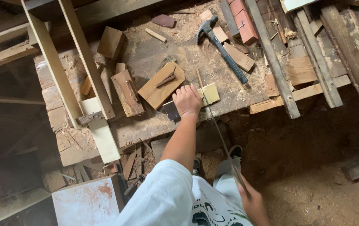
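My left hand [186,100] presses flat on a small pale yellow board [210,93] lying at the front edge of a worn, sawdust-covered workbench [158,121]. My right hand [251,201], low and close to my body, grips the handle of a thin hand saw [214,121]. The saw blade runs up from that hand and crosses the pale board just right of my left hand. My feet show below the bench edge.
A claw hammer [222,49] with a dark grip lies on the bench behind the board. Several wood offcuts [161,85] and blocks [126,92] lie to the left. Long planks [86,58] lean at left and slats [317,54] are stacked at right. A white box [86,203] stands at lower left.
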